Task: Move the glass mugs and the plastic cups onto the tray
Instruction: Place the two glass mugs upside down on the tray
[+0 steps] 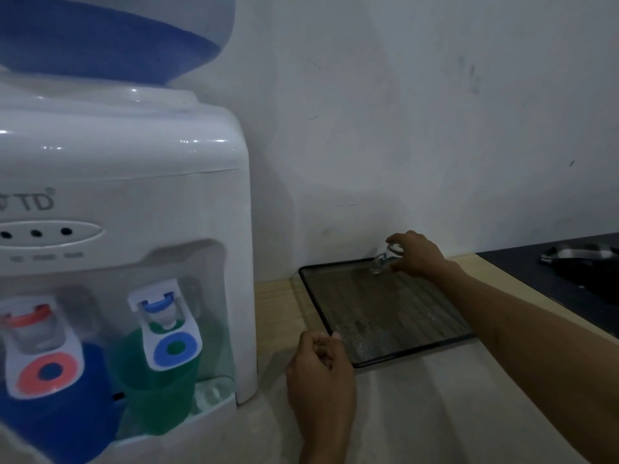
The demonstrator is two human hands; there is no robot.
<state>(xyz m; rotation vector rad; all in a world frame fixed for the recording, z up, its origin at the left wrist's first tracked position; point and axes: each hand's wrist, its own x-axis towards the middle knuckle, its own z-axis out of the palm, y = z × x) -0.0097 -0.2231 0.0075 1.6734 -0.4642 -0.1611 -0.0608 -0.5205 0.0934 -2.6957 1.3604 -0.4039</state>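
Observation:
A dark mesh tray (335, 316) lies on the counter against the wall. My right hand (417, 257) is shut on a clear glass mug (382, 261) and holds it over the tray's far corner; whether the mug touches the mesh I cannot tell. My left hand (320, 366) hovers at the tray's near left corner, fingers curled, holding nothing. A blue plastic cup (67, 410) stands under the red tap of the water dispenser, and a green plastic cup (157, 386) stands under the blue tap.
The white water dispenser (134, 195) with a blue bottle on top fills the left side. A black stove top (569, 279) with a burner sits at the right. A white wall runs behind the counter.

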